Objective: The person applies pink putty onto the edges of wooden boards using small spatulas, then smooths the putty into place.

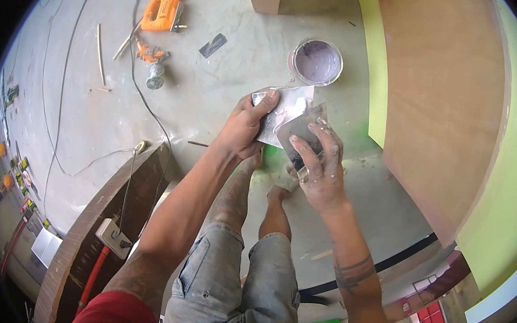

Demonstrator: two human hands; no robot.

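My left hand (246,126) is clamped on a flat metal putty blade (287,112), thumb across its upper edge and fingers curled under it, so the blade sits tilted in front of me. My right hand (318,167) is pinched on a second, darker scraper (301,131), fingers spread along its face and pressed down so that its edge lies against the lighter blade; the two tools overlap and touch. Both of my forearms rise from the bottom of the view and meet at the tools, the left with its wrist bent inward, the right with pale smears on the knuckles and a dark band around the forearm.

I take the tub of filler (316,62) as my mark. It stands open on the grey floor (203,95) just beyond the blades, holding a pale lilac paste that covers its inside. To the right of the tub a plywood panel (442,97) with a green edge leans upward. Well off to the left of the tub lies an orange jigsaw (162,10) with its cable trailing. Nearer me than the tub, beneath the hands, are my knees in worn denim shorts (229,282).
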